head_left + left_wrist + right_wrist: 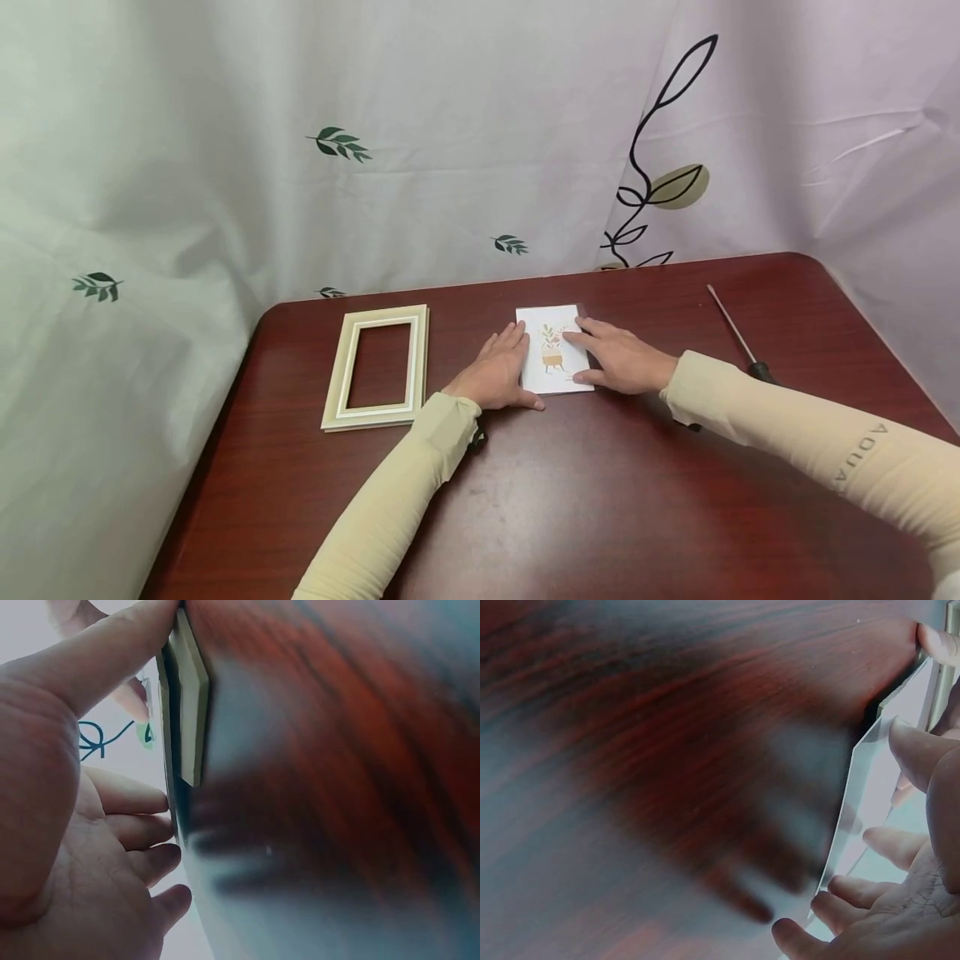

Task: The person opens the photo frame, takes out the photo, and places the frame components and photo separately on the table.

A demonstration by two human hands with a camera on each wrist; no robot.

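A white print (534, 321) with a drawing of a plant in a tan pot lies near the table's far side. Along its left edge rests my left hand (491, 371), fingers extended and thumb by the near left corner. My right hand (626, 358) touches the opposite edge with spread fingers, its index finger over the drawing. A clear sheet (855, 780) sticks out slightly along the print's edge in the right wrist view. Beneath the print's edge, the left wrist view shows a pale flat piece (195, 712); what it belongs to is unclear.
A cream picture frame (345, 367) with a see-through opening lies to the left on the dark red table (585, 500). A screwdriver (731, 325) with a black handle lies to the right, partly behind the right forearm. A patterned curtain (450, 150) hangs behind the table.
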